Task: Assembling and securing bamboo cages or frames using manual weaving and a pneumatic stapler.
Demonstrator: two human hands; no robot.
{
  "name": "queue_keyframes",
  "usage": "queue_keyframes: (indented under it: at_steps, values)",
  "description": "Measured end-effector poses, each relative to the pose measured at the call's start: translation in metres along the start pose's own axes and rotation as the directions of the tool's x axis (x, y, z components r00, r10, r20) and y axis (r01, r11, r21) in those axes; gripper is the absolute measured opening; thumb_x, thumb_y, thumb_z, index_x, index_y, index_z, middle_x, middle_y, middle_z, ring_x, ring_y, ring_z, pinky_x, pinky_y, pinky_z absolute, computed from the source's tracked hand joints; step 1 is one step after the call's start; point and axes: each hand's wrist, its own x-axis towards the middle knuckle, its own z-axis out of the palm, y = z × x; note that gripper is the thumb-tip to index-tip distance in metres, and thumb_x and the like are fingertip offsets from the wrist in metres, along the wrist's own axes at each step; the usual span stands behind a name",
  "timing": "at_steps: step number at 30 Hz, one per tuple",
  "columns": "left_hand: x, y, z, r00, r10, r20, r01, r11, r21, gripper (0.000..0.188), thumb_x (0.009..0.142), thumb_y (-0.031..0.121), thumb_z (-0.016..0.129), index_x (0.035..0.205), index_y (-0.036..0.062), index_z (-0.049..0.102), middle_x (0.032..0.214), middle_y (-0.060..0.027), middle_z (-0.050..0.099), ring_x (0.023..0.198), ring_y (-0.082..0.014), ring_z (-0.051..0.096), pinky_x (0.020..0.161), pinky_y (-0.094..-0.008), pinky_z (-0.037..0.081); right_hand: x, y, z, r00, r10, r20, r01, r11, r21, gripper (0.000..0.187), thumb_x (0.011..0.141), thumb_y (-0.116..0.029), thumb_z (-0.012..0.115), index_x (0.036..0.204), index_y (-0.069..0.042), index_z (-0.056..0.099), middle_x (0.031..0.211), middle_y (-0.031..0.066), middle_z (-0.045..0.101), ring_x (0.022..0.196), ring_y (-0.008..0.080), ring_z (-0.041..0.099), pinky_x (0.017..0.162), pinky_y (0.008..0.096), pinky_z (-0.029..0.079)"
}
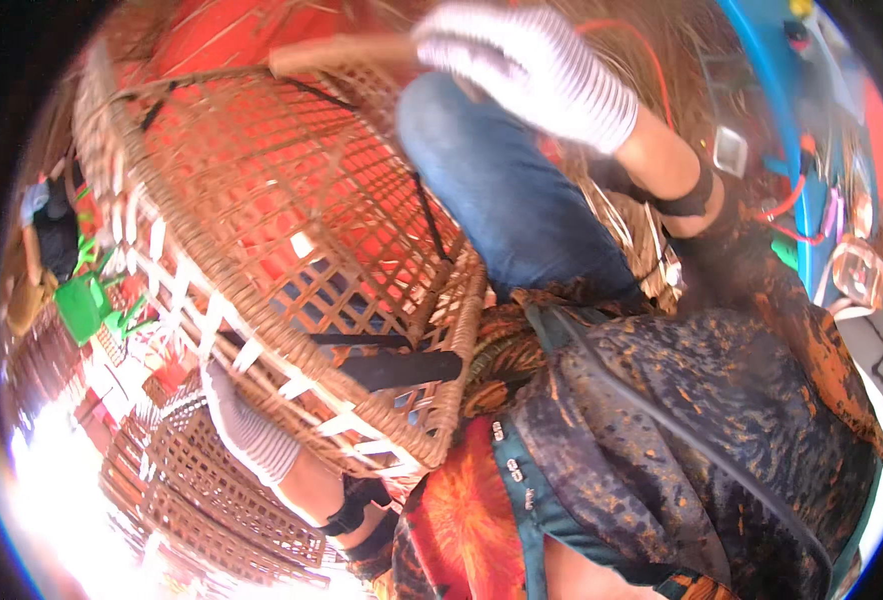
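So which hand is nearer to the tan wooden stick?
Right: the right hand grips one end of the tan wooden stick, while the left hand is well away from it, at the outer side of the wicker basket.

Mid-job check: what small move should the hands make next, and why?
I'd probably brace the brown woven wicker basket more firmly with the left hand, gloved in striped white. That hand appears to lie against the basket's outer side, while the right hand, gloved alike, holds a brown wooden bar at the far edge; this view doesn't settle whether the bar touches it.
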Motion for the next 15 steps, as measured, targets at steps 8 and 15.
queue_keyframes:
  at_steps: [8, 15]
  values:
    - [0.021, -0.003, 0.011, 0.985, 0.051, 0.162, -0.048, 0.999, -0.026, 0.038, 0.094, 0.026, 0.055, 0.116, -0.0049, 0.061, 0.098, -0.0032, 0.063, 0.087, -0.0087, 0.055, 0.078, -0.0222, 0.042, 0.016, -0.020, 0.054, 0.829, 0.180, 0.529, -0.344, 0.910, 0.229, 0.020, 0.095, -0.022, 0.054, 0.101, -0.005, 0.061, 0.072, 0.0063, 0.062, 0.067, 0.0147, 0.060, 0.065, 0.0300, 0.050]
    - [0.033, -0.023, 0.020, 0.973, 0.043, 0.228, 0.008, 0.976, -0.220, 0.029, 0.090, 0.016, 0.061, 0.112, -0.0037, 0.065, 0.086, -0.0010, 0.066, 0.072, -0.0050, 0.055, 0.067, -0.0206, 0.044, 0.022, 0.003, 0.095, 0.634, 0.264, 0.727, -0.514, 0.846, 0.141, 0.022, 0.093, -0.022, 0.059, 0.102, -0.002, 0.063, 0.064, 0.0048, 0.058, 0.063, 0.0113, 0.057, 0.060, 0.0274, 0.048]
